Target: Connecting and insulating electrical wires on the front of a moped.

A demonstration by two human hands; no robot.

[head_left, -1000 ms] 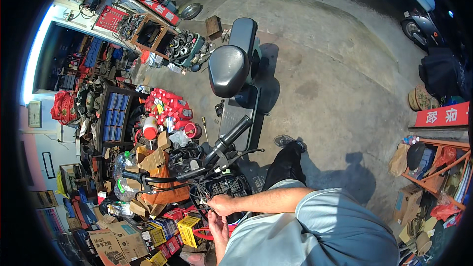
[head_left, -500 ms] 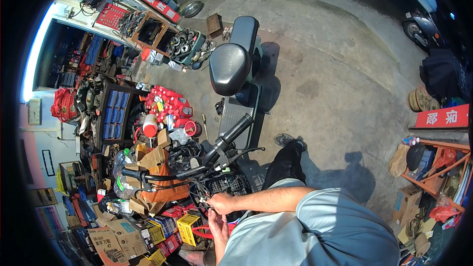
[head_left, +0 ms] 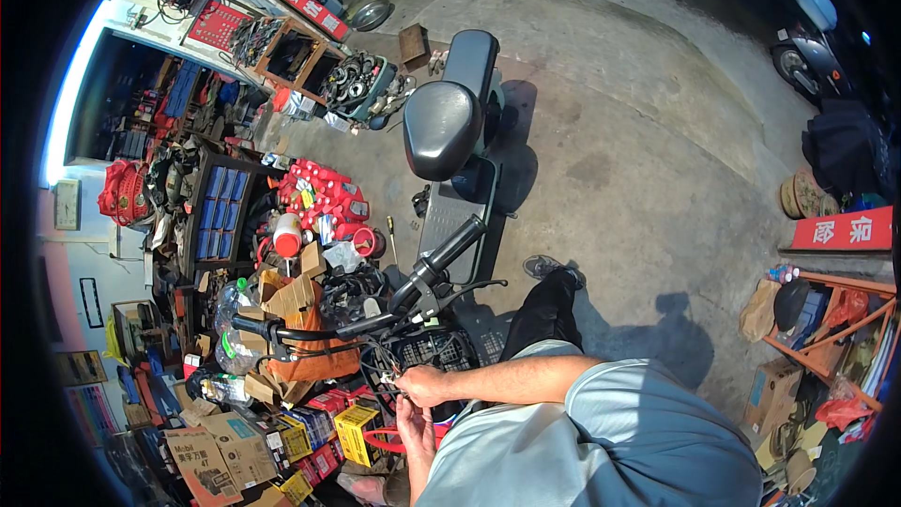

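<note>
Right hand [head_left: 424,386] and left hand [head_left: 413,426] are close together at the lower middle of the frame, fingers curled beside thin dark wires [head_left: 379,357]; whether they are clamped on a wire end, I cannot tell. These wires lie just below the black handlebar [head_left: 361,329], near the dark basket [head_left: 434,351]. They look light and flexible, likely to spring back when bent, and their ends are probably fragile under a hard tug. Pinching one near its end with the fingertips seems the best hold. The handlebar looks stiff; its thick grip [head_left: 458,238], mid-frame, would suit steadying.
</note>
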